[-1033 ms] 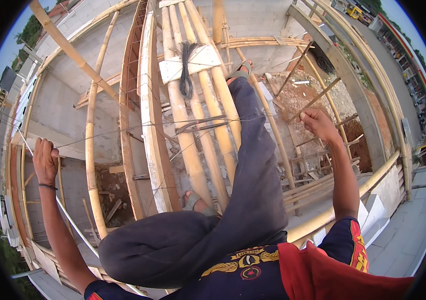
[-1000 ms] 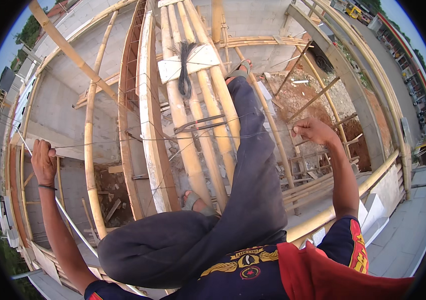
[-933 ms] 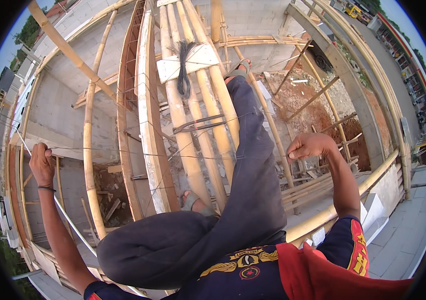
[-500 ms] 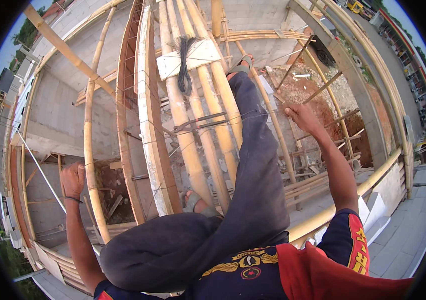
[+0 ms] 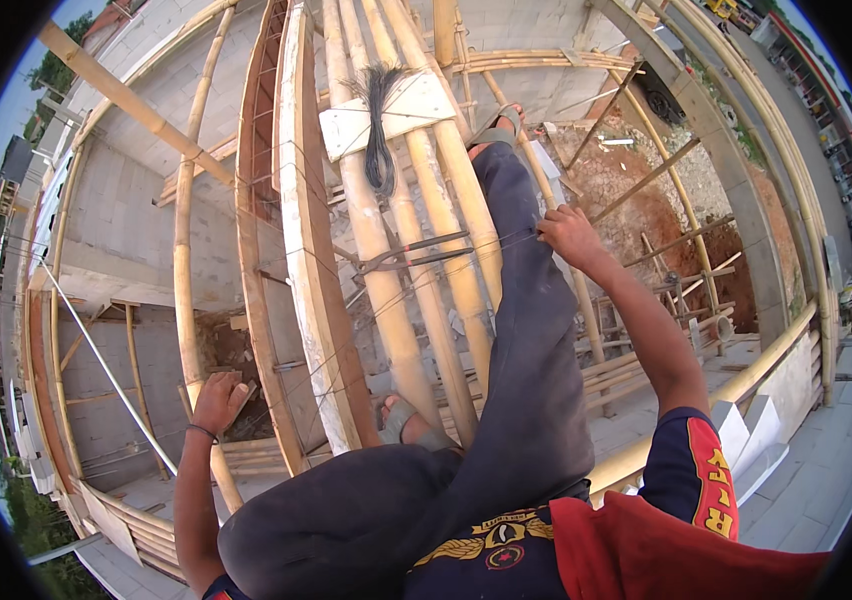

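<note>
At the right, my right hand (image 5: pixel 571 237) is closed in a pinch beside my raised leg, on a thin dark wire (image 5: pixel 508 241) that runs leftward over the poles. My left hand (image 5: pixel 218 402) is closed, over a bamboo pole (image 5: pixel 186 300) at the left; what its fingers hold, if anything, is hidden. Between the hands stands a narrow wooden formwork beam (image 5: pixel 308 270), crossed by faint wires. Pincers (image 5: pixel 416 252) with dark handles lie across the bamboo poles. Beyond them, a bundle of tie wire (image 5: pixel 378 140) rests on a white board (image 5: pixel 414 108).
I sit high on bamboo scaffolding, one sandalled foot (image 5: pixel 503 128) out on the poles (image 5: pixel 446 200). Rubble and red soil (image 5: pixel 616 190) lie far below at the right. Grey block walls (image 5: pixel 126 220) stand at the left. A pale rod (image 5: pixel 106 365) slants near my left forearm.
My left hand has moved down and to the right, onto the bamboo pole. My right hand has shifted left, closer to my leg. The view has moved slightly.
</note>
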`<act>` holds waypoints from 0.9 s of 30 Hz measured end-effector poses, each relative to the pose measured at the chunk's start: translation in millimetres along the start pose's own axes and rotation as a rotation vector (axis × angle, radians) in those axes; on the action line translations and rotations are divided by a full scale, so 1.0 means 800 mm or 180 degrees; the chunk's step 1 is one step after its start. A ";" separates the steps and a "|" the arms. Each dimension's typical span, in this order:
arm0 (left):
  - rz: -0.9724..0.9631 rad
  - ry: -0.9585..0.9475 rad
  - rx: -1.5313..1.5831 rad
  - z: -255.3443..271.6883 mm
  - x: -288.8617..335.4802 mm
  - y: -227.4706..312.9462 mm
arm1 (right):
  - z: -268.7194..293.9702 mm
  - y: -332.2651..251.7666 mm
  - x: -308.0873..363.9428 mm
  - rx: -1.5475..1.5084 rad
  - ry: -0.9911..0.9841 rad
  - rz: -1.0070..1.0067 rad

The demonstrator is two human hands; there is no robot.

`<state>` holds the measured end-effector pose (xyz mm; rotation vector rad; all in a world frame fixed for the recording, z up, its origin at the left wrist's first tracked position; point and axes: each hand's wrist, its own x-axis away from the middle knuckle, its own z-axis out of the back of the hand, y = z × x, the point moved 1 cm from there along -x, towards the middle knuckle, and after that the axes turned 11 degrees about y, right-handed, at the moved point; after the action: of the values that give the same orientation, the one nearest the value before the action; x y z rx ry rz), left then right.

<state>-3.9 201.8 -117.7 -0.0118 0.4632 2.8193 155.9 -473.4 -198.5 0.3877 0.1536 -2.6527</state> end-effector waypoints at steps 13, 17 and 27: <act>0.0182 0.0835 0.1511 -0.080 -0.346 0.158 | -0.001 -0.121 -0.100 -0.1158 0.0633 -0.0404; 0.0453 0.1174 0.1598 -0.160 -0.415 0.174 | -0.021 -0.151 -0.133 -0.2085 0.0632 -0.0883; 0.0975 0.1961 0.1127 -0.178 -0.459 0.250 | -0.032 -0.173 -0.130 -0.3377 0.1135 -0.1213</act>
<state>287.3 -126.1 -170.3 -0.8139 1.1793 2.9347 189.0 -301.6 -186.2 0.4660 1.7712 -2.3630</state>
